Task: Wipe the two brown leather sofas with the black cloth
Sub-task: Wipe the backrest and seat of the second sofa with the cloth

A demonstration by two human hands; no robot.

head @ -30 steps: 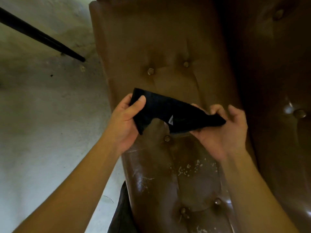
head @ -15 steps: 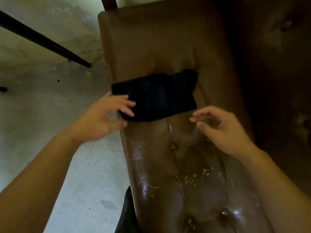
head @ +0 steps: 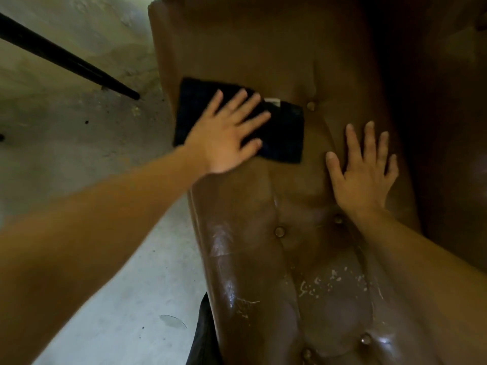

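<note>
Flecks (head: 334, 281) of white residue dot the glossy seat of the brown leather sofa (head: 250, 259) nearest the camera, between tufting buttons (head: 279, 231) pressed into the padding. Pale concrete floor (head: 110, 299) runs along the sofa's left edge, and a dark piece of fabric (head: 203, 338) shows at the bottom beside it.

Farther up, the right hand (head: 365, 172) lies flat on the bare leather, palm down, fingers straight and spread, holding nothing. Just to its left and slightly farther away, the left hand (head: 224, 138) presses down on the black cloth (head: 282, 135), its fingers straight and fanned across the fabric rather than curled around it. The cloth lies spread flat on the sofa close to the left edge, with a small white tag (head: 272, 100) at its far edge. Hand and cloth are blurred.

A black rod (head: 68, 60) slants down to the floor at far left, and a darker leather surface (head: 448, 114) sits in shadow to the right.
</note>
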